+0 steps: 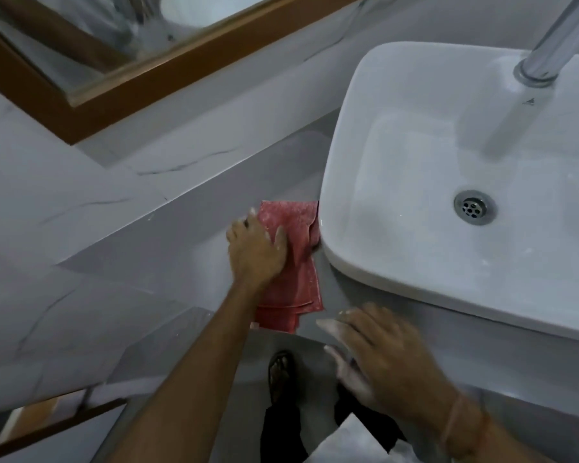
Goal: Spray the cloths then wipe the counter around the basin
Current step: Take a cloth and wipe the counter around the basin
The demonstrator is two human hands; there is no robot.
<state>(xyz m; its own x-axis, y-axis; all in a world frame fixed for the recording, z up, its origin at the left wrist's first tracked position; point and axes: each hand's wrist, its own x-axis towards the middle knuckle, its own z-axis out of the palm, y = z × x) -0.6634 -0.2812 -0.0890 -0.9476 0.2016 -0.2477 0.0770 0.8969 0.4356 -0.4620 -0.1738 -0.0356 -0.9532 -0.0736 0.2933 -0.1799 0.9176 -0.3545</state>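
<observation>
Pressing folded red cloth (298, 272) beside glossy basin (348, 95), left hand (256, 253) flat; right hand (385, 355) splayed.

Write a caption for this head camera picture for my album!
Left hand presses a red cloth on the grey counter beside the white basin; right hand hovers open near the counter's front edge.

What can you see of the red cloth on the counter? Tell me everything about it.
The red cloth looks like terry or microfibre, folded in several layers, its edges stacked at the near end. It lies flat on the grey counter, its far right corner touching the white basin wall. The left hand presses on its left part; the right hand is apart from it.
</observation>
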